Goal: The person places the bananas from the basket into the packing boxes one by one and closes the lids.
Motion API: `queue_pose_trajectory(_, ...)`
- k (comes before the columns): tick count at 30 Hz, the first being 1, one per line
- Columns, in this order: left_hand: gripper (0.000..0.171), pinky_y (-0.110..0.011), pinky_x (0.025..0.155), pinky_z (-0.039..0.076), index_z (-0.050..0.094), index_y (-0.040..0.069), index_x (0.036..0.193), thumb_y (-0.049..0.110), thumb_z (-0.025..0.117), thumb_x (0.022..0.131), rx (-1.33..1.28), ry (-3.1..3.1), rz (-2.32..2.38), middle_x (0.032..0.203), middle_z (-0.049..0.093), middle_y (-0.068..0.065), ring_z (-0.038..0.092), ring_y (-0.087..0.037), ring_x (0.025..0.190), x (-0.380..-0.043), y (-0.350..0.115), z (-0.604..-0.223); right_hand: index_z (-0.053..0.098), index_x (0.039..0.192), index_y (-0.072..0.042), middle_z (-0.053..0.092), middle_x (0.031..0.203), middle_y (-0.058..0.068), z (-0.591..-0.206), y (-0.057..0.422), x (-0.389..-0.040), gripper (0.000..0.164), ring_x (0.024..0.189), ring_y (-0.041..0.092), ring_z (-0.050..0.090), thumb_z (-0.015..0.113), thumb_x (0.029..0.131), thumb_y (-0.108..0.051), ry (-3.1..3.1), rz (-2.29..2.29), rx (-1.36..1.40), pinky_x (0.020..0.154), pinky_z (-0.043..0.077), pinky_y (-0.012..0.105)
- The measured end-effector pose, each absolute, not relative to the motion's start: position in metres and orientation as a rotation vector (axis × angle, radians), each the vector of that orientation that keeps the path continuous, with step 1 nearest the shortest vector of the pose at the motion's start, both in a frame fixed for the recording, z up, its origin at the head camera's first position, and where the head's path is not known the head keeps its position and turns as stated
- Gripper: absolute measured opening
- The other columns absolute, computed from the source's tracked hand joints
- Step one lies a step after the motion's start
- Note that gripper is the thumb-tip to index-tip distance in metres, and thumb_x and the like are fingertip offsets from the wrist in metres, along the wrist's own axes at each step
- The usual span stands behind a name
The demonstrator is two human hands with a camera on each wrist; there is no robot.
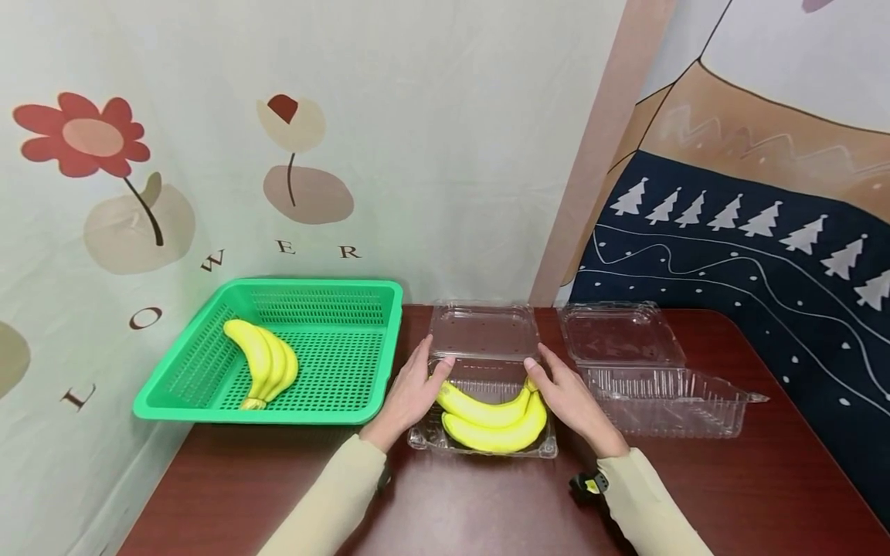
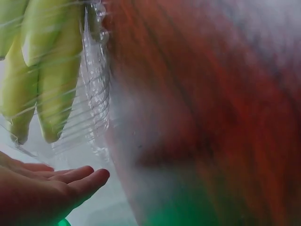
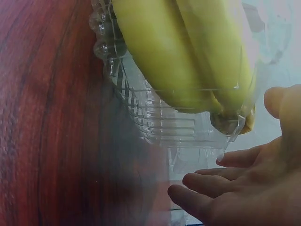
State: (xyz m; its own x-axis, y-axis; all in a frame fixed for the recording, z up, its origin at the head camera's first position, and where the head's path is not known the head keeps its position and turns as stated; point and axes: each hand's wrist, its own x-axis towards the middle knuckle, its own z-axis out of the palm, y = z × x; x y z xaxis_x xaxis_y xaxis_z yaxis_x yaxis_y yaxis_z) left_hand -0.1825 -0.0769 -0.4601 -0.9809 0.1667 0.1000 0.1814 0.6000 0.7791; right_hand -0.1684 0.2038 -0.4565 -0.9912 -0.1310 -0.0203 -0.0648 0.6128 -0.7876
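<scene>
Glossy red-brown wooden table point(image 1: 480, 510) spans the lower frame. At lower centre, an open clear plastic clamshell box point(image 1: 548, 448) holds a yellow banana bunch point(image 1: 494, 436). Left hand point(image 1: 410, 394) and right hand point(image 1: 572, 398) flank it, fingers extended, gripping nothing. Uneven pushing could skew the light box; squeezing could buckle its thin walls.
</scene>
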Motion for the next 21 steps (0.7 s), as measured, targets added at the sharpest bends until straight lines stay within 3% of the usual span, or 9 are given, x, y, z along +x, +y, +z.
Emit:
queue_pose_trajectory(5,0.080,-0.055,0.124,0.023,0.021,0.004,0.165,0.052,0.047,0.107,-0.265,-2.747,-1.418,0.167,0.026,-0.022,0.025,-0.041,0.153,-0.182,-0.076,-0.459,0.027,0.162,0.000,0.034,0.163,0.024,-0.456,0.205,-0.168,0.076,0.148,0.041,0.037,0.045,0.108,-0.051,2.759,-1.376,-0.168,0.119,0.030,0.059)
queue_pose_trajectory(13,0.077,-0.053,0.120,0.033,0.021,0.004,0.164,0.046,0.051,0.107,-0.206,-2.597,-1.618,0.162,0.036,-0.023,0.040,-0.038,0.147,-0.181,-0.075,-0.455,0.025,0.162,-0.001,0.032,0.164,0.022,-0.453,0.206,-0.163,0.074,0.149,0.041,0.036,0.046,0.109,-0.047,2.747,-1.450,-0.141,0.119,0.031,0.058)
queue_pose_trajectory(21,0.072,-0.049,0.119,0.036,0.021,0.002,0.164,0.035,0.052,0.108,-0.147,-2.449,-1.788,0.161,0.036,-0.024,0.040,-0.038,0.147,-0.179,-0.071,-0.451,0.026,0.162,-0.002,0.034,0.164,0.023,-0.448,0.206,-0.157,0.072,0.147,0.041,0.039,0.047,0.109,-0.046,2.754,-1.502,-0.118,0.118,0.033,0.057)
